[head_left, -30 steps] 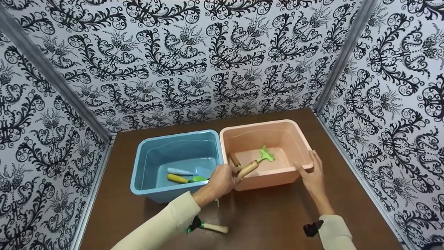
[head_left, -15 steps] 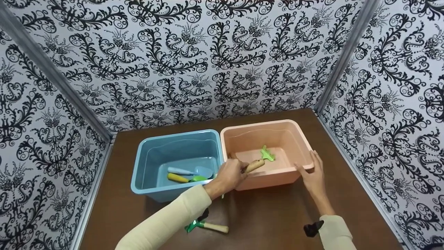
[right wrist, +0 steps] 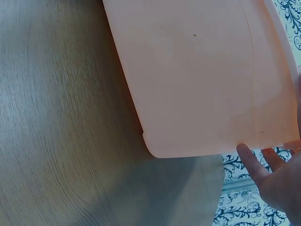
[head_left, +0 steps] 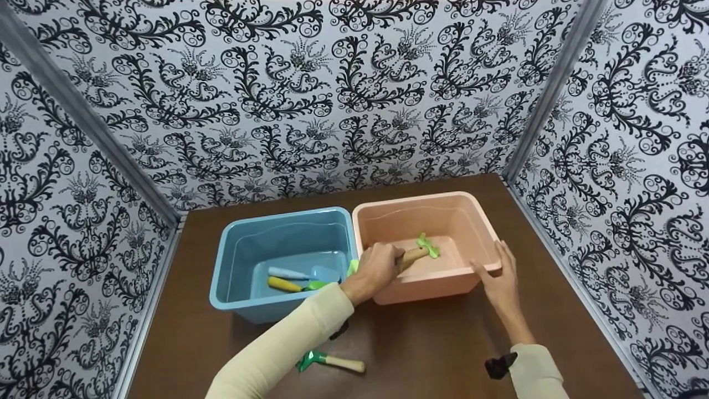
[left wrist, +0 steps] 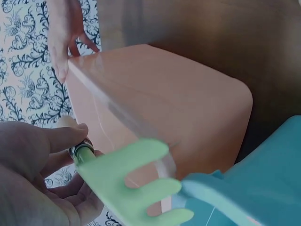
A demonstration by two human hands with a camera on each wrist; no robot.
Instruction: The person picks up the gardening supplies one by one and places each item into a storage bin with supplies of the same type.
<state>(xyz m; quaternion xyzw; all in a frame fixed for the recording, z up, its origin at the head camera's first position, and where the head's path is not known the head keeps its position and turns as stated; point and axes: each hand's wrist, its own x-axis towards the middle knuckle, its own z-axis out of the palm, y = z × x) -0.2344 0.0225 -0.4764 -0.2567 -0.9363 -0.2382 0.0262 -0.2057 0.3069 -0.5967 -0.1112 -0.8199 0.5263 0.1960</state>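
My left hand (head_left: 376, 269) grips a small garden fork by its wooden handle (head_left: 412, 256), over the near left rim of the peach tub (head_left: 443, 274). The fork's light green pronged head (left wrist: 131, 179) fills much of the left wrist view and points back towards the blue tub (head_left: 282, 216). At the near right corner of the peach tub my right hand (head_left: 498, 277) holds the rim, its thumb on the near side and its fingers on the right side. Inside that tub lies a green-headed tool (head_left: 428, 245), partly hidden behind the held handle.
A light blue shovel (head_left: 324, 274) and a yellow-handled green tool (head_left: 285, 284) lie in the blue tub. On the brown table (head_left: 421, 343) in front lies a dark green tool with a pale wooden handle (head_left: 344, 363). Patterned walls enclose the table's back and sides.
My left hand has moved right and slightly away from me, carrying the fork from between the tubs to above the peach tub. My right hand stays on the tub's corner.
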